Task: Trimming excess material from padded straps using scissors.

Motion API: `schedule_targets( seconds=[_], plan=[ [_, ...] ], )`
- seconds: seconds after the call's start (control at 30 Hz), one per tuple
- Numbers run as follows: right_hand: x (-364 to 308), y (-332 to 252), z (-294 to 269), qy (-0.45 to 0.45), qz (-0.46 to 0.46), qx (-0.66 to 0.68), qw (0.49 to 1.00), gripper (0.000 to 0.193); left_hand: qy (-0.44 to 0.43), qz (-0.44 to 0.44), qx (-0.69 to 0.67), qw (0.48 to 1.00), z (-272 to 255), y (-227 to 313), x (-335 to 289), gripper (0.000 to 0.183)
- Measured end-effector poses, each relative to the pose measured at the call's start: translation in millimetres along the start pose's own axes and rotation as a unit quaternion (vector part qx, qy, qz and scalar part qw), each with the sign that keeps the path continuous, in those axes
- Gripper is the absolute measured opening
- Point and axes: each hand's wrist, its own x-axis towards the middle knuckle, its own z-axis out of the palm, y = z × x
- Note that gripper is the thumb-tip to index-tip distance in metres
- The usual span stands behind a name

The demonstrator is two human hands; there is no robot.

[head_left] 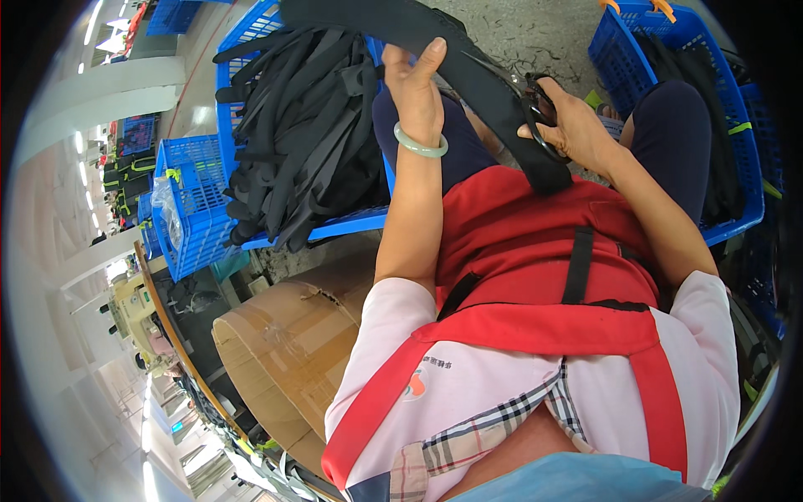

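A long black padded strap [481,88] stretches in front of me, its lower end resting on my red apron [519,226]. My left hand [416,79], with a pale green bangle at the wrist, grips the strap near its upper part, thumb on top. In my right hand [581,125] is a pair of scissors [535,105] with dark handles. Their blades lie along the strap and point up and left toward my left hand. Whether the blades are touching the fabric, I cannot tell.
At my left, a blue crate [351,224] is heaped with similar black straps [301,125]. Another blue crate [736,75] with dark pieces stands at my right. A smaller blue crate [196,201] and a cardboard drum [284,343] are nearby. Dark scraps litter the floor [535,33].
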Motion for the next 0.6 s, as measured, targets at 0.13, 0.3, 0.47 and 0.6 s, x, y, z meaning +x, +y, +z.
schedule_targets(
  seconds=[0.13, 0.3, 0.47, 0.6],
  plan=[
    [0, 5, -6, -0.001, 0.033, -0.024, 0.999, 0.069, 0.017, 0.003, -0.031, 0.999, -6, -3, -3, 0.019],
    [0, -4, -20, -0.033, 0.109, -0.030, 0.993, 0.065, -0.086, -0.220, -0.198, 0.951, -14, 3, -7, 0.006],
    [-6, 2, -11, 0.088, -0.045, -0.103, 0.990, 0.065, -0.181, -0.214, -0.179, 0.943, -22, -10, -15, 0.020],
    [-9, 1, -5, 0.104, -0.093, -0.101, 0.985, 0.065, -0.161, -0.203, -0.231, 0.938, -23, -1, -16, 0.026]
  ],
)
